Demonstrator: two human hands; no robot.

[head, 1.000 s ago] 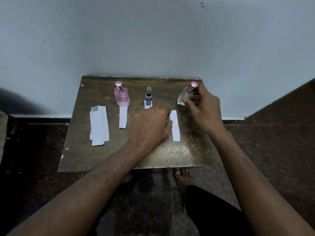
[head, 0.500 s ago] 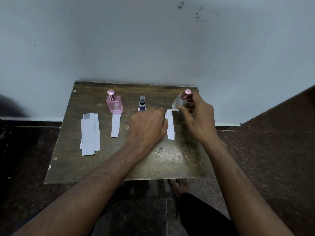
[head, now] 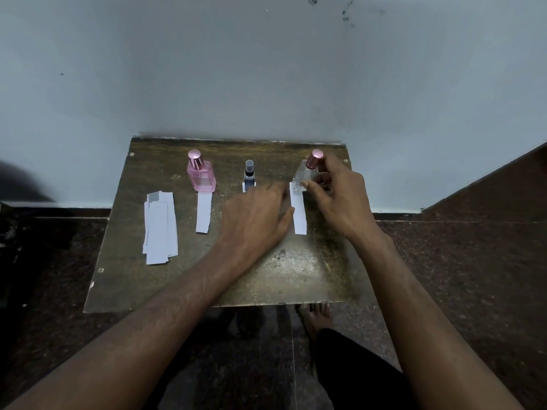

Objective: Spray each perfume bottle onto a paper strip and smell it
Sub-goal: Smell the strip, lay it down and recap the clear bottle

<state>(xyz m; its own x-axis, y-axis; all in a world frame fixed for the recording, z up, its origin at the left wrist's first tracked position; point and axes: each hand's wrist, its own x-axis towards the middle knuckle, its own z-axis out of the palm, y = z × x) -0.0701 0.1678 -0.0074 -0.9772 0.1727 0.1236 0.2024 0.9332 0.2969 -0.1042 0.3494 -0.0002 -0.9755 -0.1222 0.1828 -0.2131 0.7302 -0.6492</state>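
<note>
Head view: right hand gripped the clear glass pink-capped bottle, tilted, now w/ its base at the white paper strip's top end on the worn brown counter, left hand relaxed flat beside the strip, so spraying looked imminent.

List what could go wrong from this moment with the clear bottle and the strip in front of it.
1. The clear bottle is tilted in the right hand, gripped near the cap; it could slip or tip onto the table.
2. The cap is on, so no spray can reach the paper yet.
3. The left hand touches the paper strip only at its edge; the strip might shift, and spray might wet the fingers.
</note>
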